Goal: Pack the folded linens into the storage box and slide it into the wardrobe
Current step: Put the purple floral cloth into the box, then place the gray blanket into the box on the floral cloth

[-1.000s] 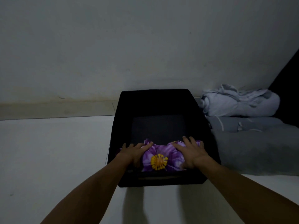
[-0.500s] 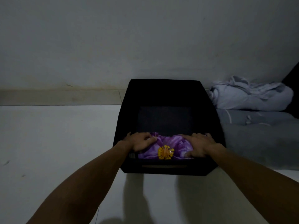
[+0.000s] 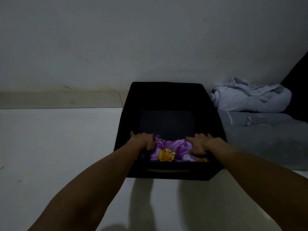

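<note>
A dim room with a pale floor (image 3: pixel 50 147) and a bare wall (image 3: pixel 116 39). A black box (image 3: pixel 166 97) stands on the floor against the wall. Inside it, at the near side, lies a purple flowered linen (image 3: pixel 171 150). The left hand (image 3: pixel 144 142) and right hand (image 3: pixel 200 145) both curl their fingers into the linen, gripping its ends. Right of the box lie pale linens (image 3: pixel 250 99) on a grey bedding (image 3: pixel 266 139).

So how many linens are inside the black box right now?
1 visible: the purple floral linen at the near end of the storage box, under both hands. More could be hidden beneath it.
</note>
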